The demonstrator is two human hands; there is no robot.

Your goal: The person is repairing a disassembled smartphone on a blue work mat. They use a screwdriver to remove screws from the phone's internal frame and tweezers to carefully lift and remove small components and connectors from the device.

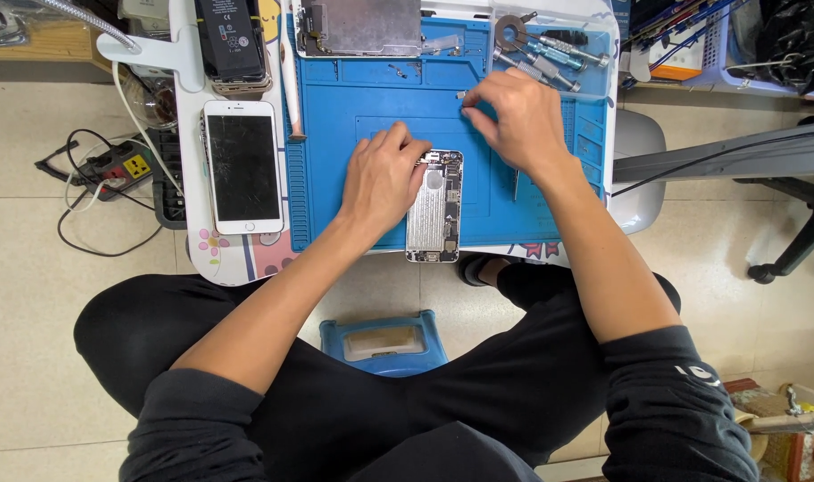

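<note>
At the far left a power strip lies on the floor with cables around it. On the small table, left of the blue mat, lies one white phone face up, and above it one black battery. The left hand rests palm down on the mat, fingers lightly spread, its fingertips touching the left edge of the opened phone, which lies at the mat's near edge with its insides showing. One metal screen plate sits at the top of the mat. The right hand is just above and right of the opened phone, thumb and forefinger pressed together on a tiny part, too small to tell what. In the mat's upper right tray section lie about three screwdrivers. At the far right a white basket holds several thin tools. Below, between the knees, stands one blue stool.
</note>
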